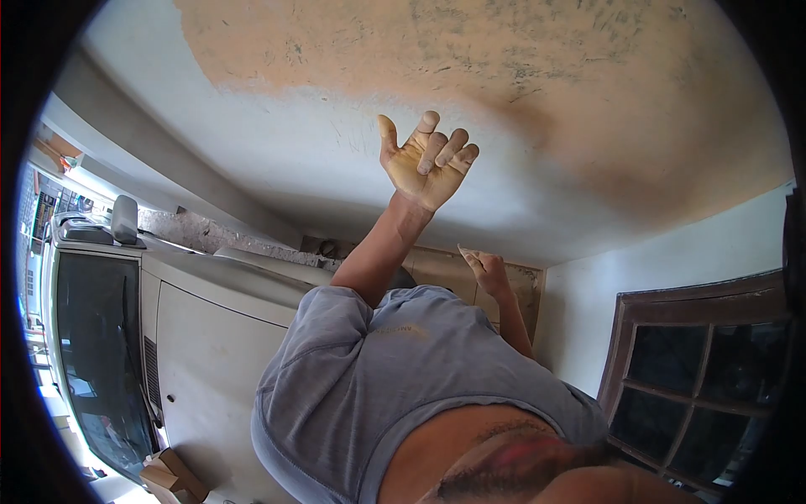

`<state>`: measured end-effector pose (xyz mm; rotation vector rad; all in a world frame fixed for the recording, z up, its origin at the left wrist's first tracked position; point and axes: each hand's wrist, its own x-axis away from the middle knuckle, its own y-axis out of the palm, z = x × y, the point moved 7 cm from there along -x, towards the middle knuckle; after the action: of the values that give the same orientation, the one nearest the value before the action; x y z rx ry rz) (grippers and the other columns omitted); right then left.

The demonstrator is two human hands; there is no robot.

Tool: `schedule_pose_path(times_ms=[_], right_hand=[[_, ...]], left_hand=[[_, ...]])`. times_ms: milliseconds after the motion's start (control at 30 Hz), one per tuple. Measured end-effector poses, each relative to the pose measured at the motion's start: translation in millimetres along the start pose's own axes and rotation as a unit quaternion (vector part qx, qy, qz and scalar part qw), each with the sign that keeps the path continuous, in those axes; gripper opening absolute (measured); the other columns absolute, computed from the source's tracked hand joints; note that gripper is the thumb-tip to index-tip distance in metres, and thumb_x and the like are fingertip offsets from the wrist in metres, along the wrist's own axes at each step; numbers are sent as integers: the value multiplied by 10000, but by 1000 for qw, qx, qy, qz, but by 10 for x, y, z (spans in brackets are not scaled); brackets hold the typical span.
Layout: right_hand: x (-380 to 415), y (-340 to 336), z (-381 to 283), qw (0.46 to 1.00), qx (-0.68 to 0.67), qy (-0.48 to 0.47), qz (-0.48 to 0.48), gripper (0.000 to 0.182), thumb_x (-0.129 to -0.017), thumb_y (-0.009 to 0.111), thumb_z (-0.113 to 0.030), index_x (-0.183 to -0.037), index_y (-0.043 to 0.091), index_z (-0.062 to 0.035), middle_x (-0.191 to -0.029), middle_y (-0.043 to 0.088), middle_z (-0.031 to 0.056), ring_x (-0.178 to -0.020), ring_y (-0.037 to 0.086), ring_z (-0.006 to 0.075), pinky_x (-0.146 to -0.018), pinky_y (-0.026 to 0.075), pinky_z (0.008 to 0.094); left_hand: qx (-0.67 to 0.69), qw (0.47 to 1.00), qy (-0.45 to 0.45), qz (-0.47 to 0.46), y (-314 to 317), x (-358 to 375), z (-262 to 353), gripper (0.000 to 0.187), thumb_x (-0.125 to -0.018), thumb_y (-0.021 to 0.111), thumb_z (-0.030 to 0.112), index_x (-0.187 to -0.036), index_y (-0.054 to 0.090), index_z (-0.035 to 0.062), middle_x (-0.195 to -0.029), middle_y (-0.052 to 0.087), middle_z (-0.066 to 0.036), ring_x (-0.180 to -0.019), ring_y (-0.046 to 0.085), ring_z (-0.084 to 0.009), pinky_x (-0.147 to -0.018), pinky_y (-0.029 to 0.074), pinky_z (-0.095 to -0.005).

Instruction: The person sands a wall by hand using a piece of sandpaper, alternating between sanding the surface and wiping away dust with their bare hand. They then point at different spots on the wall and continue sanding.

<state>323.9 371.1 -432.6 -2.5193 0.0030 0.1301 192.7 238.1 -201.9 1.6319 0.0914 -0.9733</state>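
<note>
My left hand (428,164) is raised in the middle of the view, its dusty palm towards me. Its thumb stands apart and the other fingers are partly bent, with nothing in them. Behind it spreads a wall-like surface (319,126) of pale plaster with a large rough tan patch (437,50). Lower and to the right, my right hand (487,270) is seen partly from the side. One or two of its fingers stretch out to the left, and I see no object in it. A brownish panel (529,294) lies behind that hand.
A pale vehicle (218,328) with a dark windscreen (99,336) and a side mirror (124,220) takes up the left. Cardboard boxes (172,477) sit at lower left. On the right is a brown-framed window (617,344) with dark panes. My grey shirt (420,370) fills the lower middle.
</note>
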Motion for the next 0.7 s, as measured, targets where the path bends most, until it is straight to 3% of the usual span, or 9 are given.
schedule_pose_path(times_ms=[100,167,200,267,367,500,533,600,700], right_hand=[[-6,-2,-6,1000,2,-6,5,299,-939,536,-186,-1142,660,-5,-1129,665,187,-1063,635,302,-928,465,360],[-6,18,13,1000,-2,-6,5,300,-939,537,-189,-1144,660,-7,-1129,666,186,-1065,635,301,-930,465,359],[-7,36,39,1000,-10,0,6,289,-930,541,-171,-1137,665,-13,-1130,664,181,-1066,629,310,-934,461,367],[-12,38,74,1000,-17,7,8,278,-921,546,-153,-1131,670,-19,-1131,662,175,-1068,623,319,-938,457,375],[-17,32,54,1000,7,-16,13,277,-923,549,-157,-1129,669,-18,-1124,665,174,-1070,625,318,-933,461,369],[-29,0,13,1000,-2,-4,4,292,-934,544,-177,-1142,664,-11,-1123,673,170,-1041,652,267,-909,480,340],[-43,-37,-19,1000,-4,0,7,294,-933,548,-181,-1141,663,-7,-1122,675,168,-1027,660,249,-888,491,336],[-53,-175,-45,999,-6,19,32,292,-930,548,-171,-1138,664,-2,-1122,675,168,-1017,663,231,-877,500,330],[-145,-677,31,993,-14,10,116,293,-929,541,-151,-1146,658,8,-1134,673,166,-1020,658,196,-875,510,319]], left_hand=[[0,998,-11,-54,157,-33,-40,695,-908,349,682,-1178,615,99,-445,307,43,-647,360,-128,-765,327,-310],[-5,975,38,219,117,-13,-61,662,-902,379,676,-1148,613,108,-455,314,46,-634,355,-124,-770,325,-316],[-5,975,39,219,18,11,-37,662,-902,379,676,-1148,613,108,-455,314,46,-634,355,-124,-770,325,-316],[-2,1000,-9,-11,39,-24,-27,672,-895,417,663,-1212,588,96,-513,368,47,-676,381,-140,-792,333,-336],[16,996,-23,-88,29,-43,-22,722,-890,434,660,-1300,526,74,-661,468,28,-773,445,-171,-855,349,-367],[-15,999,6,32,39,-42,51,755,-907,408,650,-1367,455,53,-855,542,-26,-917,504,-215,-895,380,-401],[-227,968,61,85,17,-60,235,741,-922,369,647,-1342,466,45,-944,550,-56,-919,510,-211,-883,392,-409],[-550,798,207,131,29,-76,627,607,-967,424,504,-1303,477,1,-1148,568,-126,-1012,514,-233,-866,420,-423],[-887,301,348,50,358,-168,950,522,-889,624,237,-1309,476,-36,-1309,462,-257,-1215,432,-386,-1014,344,-479]])
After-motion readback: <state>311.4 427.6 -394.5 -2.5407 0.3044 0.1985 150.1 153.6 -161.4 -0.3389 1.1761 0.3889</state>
